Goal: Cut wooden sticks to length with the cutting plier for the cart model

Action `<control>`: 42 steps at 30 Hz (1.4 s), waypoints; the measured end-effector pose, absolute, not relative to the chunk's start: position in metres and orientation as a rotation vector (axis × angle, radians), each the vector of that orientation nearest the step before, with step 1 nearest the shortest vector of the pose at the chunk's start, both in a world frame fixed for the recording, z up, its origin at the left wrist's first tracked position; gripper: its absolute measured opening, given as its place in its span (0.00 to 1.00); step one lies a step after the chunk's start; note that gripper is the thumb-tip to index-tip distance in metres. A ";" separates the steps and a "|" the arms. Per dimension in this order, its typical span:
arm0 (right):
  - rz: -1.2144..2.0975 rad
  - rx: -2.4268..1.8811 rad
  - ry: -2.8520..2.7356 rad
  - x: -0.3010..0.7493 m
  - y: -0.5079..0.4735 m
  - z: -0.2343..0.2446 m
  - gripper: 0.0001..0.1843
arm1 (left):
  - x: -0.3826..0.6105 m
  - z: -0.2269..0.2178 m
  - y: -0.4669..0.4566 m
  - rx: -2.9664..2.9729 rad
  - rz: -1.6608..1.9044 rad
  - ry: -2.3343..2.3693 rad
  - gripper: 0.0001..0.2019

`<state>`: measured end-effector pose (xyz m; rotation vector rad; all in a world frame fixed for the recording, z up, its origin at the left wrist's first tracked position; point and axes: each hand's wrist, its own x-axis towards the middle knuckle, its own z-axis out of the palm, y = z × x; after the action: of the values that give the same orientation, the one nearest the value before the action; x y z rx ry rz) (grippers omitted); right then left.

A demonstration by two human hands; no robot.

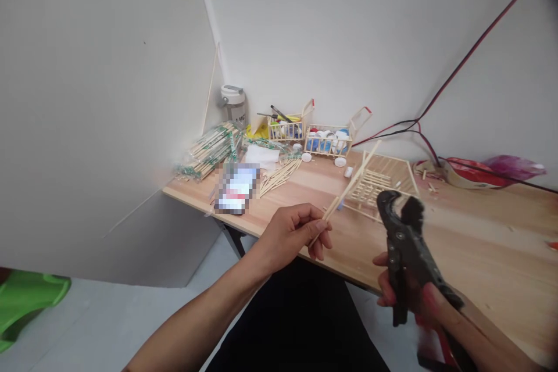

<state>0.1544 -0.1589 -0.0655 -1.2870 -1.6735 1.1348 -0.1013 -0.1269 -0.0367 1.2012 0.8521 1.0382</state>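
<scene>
Between the thumb and fingers of my left hand [299,231] are a few thin wooden chopsticks [349,189], slanting up and away to the right. My right hand [418,296] is wrapped round the handles of a black pipe cutter [403,238], its curved jaws apart and pointing up. The cutter is apart from the sticks, to their right. Beyond it on the table lies a frame built of sticks [377,180], partly covered by the sticks and the cutter's jaw.
The wooden table [479,232] carries wrapped chopsticks [213,148], a phone [238,189] and loose sticks [281,177]. Two small stick-built carts [328,140] holding bottle caps and pens stand by the wall. A lidded cup [234,104] is in the corner; red plastic bags [475,171] lie right.
</scene>
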 end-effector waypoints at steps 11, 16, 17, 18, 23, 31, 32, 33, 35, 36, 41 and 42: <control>1.286 -1.371 -1.843 0.163 -0.156 -0.042 0.24 | -0.096 -0.039 -0.121 1.087 0.813 0.766 0.15; 1.315 -1.366 -1.966 0.163 -0.152 -0.041 0.28 | -0.093 -0.037 -0.120 1.149 0.760 0.766 0.12; 1.331 -1.371 -1.975 0.163 -0.152 -0.040 0.29 | -0.093 -0.036 -0.120 1.159 0.749 0.778 0.12; 1.345 -1.380 -1.983 0.163 -0.152 -0.038 0.30 | -0.093 -0.035 -0.120 1.166 0.740 0.793 0.12; 1.374 -1.505 -2.018 0.159 -0.153 -0.027 0.30 | -0.092 -0.030 -0.121 1.189 0.719 0.862 0.11; 1.402 -1.575 -2.010 0.152 -0.150 -0.022 0.31 | -0.091 -0.027 -0.121 1.256 0.705 0.921 0.10; 1.380 -1.579 -2.023 0.151 -0.150 -0.022 0.30 | -0.091 -0.026 -0.121 1.264 0.702 0.935 0.10; 1.351 -1.587 -2.043 0.150 -0.149 -0.022 0.30 | -0.091 -0.026 -0.122 1.271 0.696 0.948 0.09; 1.293 -1.606 -2.105 0.149 -0.148 -0.022 0.28 | -0.092 -0.025 -0.122 1.276 0.684 0.969 0.09; 1.263 -1.616 -2.137 0.149 -0.147 -0.022 0.27 | -0.093 -0.025 -0.122 1.275 0.679 0.975 0.09; 1.125 -1.652 -2.276 0.140 -0.138 -0.021 0.26 | -0.098 -0.027 -0.121 1.279 0.686 1.020 0.10; 1.094 -1.649 -2.307 0.137 -0.134 -0.020 0.26 | -0.100 -0.028 -0.121 1.274 0.693 1.037 0.10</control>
<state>0.1369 -0.1339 -0.0201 -1.6491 -2.3066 1.0936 -0.1003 -0.1211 -0.0280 1.2744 1.0374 0.6932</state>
